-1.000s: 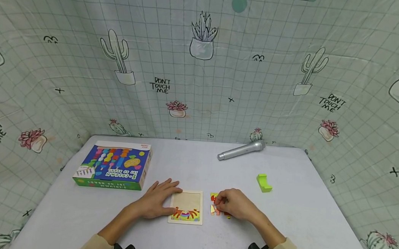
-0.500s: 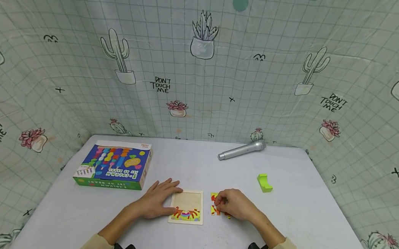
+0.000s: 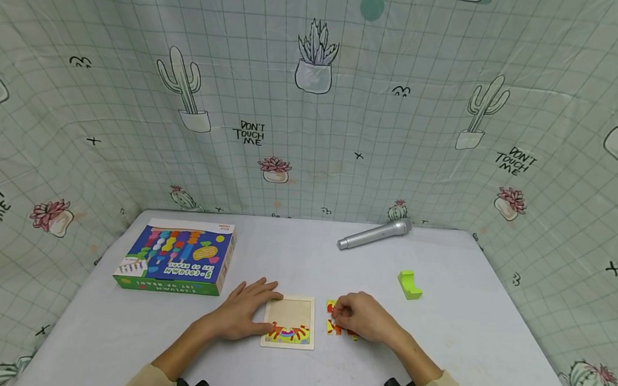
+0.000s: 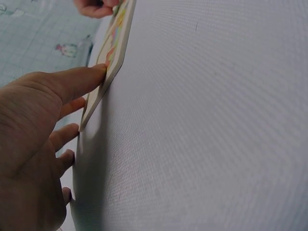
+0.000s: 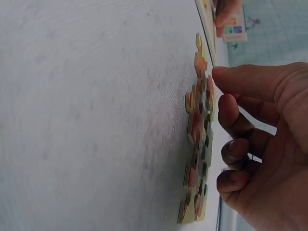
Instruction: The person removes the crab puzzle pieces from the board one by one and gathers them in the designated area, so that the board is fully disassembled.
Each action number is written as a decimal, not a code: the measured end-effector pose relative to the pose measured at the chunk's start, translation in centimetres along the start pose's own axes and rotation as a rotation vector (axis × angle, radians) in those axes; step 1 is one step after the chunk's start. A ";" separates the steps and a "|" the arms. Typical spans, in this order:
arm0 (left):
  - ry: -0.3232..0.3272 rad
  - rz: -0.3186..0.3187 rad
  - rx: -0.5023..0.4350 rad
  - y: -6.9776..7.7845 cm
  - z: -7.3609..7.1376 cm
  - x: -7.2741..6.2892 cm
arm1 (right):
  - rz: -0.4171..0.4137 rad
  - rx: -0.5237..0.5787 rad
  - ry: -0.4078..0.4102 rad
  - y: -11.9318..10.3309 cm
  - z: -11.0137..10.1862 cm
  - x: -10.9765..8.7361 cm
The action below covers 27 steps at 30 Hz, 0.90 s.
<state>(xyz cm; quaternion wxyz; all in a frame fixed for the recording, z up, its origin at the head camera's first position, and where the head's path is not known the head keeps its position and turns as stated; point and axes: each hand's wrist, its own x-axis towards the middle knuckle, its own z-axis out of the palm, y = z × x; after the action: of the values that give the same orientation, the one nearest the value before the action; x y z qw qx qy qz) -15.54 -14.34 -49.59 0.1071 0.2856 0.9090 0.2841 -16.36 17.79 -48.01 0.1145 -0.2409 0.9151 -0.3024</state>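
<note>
A square wooden puzzle tray [image 3: 289,309] lies on the table, its near part filled with a bright rainbow picture and its far part bare wood. My left hand [image 3: 240,311] is spread at the tray's left side, its thumb on the near-left rim and its other fingers reaching along the edge. Right of the tray, my right hand [image 3: 367,317] is over a group of red and yellow puzzle pieces [image 3: 330,327], fingers bent and thumb close to them. In the right wrist view, several interlocking pieces [image 5: 196,120] lie flat beside the fingertips; I cannot tell whether one is pinched.
A blue and green bead-set box [image 3: 174,258] stands at the back left of the white table. A silver microphone [image 3: 374,233] lies near the back edge, and a lime-green curved block [image 3: 409,284] sits to the right. A patterned cloth [image 3: 312,134] hangs behind.
</note>
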 end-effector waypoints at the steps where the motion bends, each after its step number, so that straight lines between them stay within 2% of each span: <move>1: 0.000 0.000 -0.002 0.0 0.0 0.0 | -0.007 0.007 0.003 -0.1 0.1 0.0; 8: 0.008 0.008 -0.015 0.1 0.0 0.0 | -0.053 0.053 -0.015 -0.8 1.0 0.3; 19: -0.026 0.102 -0.090 0.6 0.1 -0.2 | -0.113 0.078 -0.134 -2.8 2.5 0.5; 27: -0.042 0.099 -0.080 0.8 0.2 -0.2 | -0.103 0.059 -0.140 -3.2 2.8 0.7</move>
<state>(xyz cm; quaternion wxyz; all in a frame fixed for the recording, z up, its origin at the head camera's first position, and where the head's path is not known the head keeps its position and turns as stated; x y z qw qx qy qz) -14.92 -13.85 -49.33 0.1231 0.3317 0.8792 0.3190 -14.76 13.85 -48.33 0.1696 -0.3046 0.8819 -0.3173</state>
